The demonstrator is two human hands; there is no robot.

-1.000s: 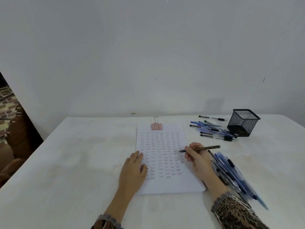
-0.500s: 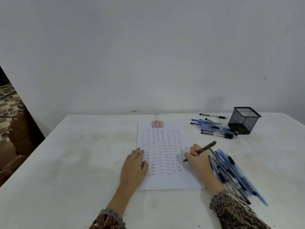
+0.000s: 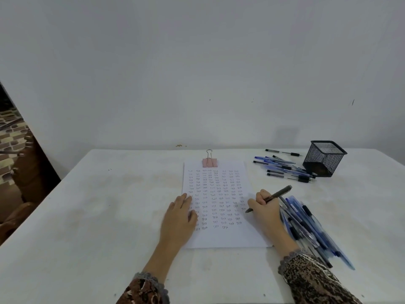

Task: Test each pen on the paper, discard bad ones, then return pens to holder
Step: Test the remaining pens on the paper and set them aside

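Note:
A white sheet of paper point(image 3: 221, 236) lies on the table, covered with rows of small written words and clipped at its top by a pink binder clip point(image 3: 210, 162). My left hand point(image 3: 179, 218) rests flat on the sheet's left edge. My right hand point(image 3: 264, 207) grips a dark pen point(image 3: 279, 194) in a writing hold, its tip touching the paper's right margin. A pile of blue and black pens point(image 3: 306, 224) lies just right of that hand. A second group of pens point(image 3: 282, 167) lies beside the black mesh holder point(image 3: 324, 157) at the back right.
The white table point(image 3: 98, 216) meets a plain white wall at the back. Its left edge drops off toward a brick-patterned area point(image 3: 13, 145). One black pen point(image 3: 282, 152) lies alone behind the far group.
My right hand turned the pen from lying nearly level to a slanted writing angle and lowered its tip onto the paper's right margin. My left hand stayed on the sheet.

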